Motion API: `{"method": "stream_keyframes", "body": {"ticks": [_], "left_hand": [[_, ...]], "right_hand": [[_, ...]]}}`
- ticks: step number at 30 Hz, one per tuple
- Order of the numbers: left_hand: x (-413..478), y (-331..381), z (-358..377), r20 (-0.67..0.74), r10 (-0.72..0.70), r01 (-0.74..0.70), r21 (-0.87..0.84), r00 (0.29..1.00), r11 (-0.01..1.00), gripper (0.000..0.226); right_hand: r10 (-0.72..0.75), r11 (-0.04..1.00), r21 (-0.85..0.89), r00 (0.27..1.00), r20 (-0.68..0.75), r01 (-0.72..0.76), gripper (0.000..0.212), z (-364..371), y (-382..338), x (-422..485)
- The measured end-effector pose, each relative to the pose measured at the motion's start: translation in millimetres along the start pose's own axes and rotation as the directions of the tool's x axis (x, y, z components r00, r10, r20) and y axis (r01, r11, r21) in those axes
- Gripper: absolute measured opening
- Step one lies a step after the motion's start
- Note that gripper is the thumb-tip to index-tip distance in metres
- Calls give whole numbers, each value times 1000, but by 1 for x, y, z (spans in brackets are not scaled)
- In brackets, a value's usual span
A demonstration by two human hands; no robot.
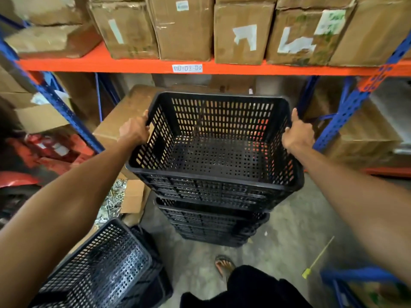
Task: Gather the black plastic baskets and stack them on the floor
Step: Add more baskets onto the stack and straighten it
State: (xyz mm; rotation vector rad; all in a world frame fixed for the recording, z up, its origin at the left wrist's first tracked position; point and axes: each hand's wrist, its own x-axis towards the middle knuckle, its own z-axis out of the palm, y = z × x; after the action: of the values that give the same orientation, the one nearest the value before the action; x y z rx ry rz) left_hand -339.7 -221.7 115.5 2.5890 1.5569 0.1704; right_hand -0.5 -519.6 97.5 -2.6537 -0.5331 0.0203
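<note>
Left hand (134, 130) & right hand (298, 134) clamp fingers on the basket (213, 147) side rims. Looks light, stiff, w/ holes. Stack (213, 225) sits below the fingers.

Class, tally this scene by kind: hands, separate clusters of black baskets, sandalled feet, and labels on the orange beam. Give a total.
Hands: 2, left hand and right hand
Black basket clusters: 3, held bundle, floor stack, lower-left pile
Sandalled feet: 1
Orange-beam labels: 1
Total: 7
</note>
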Motion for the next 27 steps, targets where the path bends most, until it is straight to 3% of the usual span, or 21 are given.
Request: {"method": "stream_keyframes", "body": {"ticks": [13,27], "left_hand": [[-9,-21,30,-24,-39,38,-46,999,998,40],[-16,-10,41,0,-16,16,-5,1000,1000,43]], "right_hand": [[-53,998,-44,999,-7,52,70,38,-3,-5],[4,999,-52,1000,-19,-5,63,53,24,-10]]}}
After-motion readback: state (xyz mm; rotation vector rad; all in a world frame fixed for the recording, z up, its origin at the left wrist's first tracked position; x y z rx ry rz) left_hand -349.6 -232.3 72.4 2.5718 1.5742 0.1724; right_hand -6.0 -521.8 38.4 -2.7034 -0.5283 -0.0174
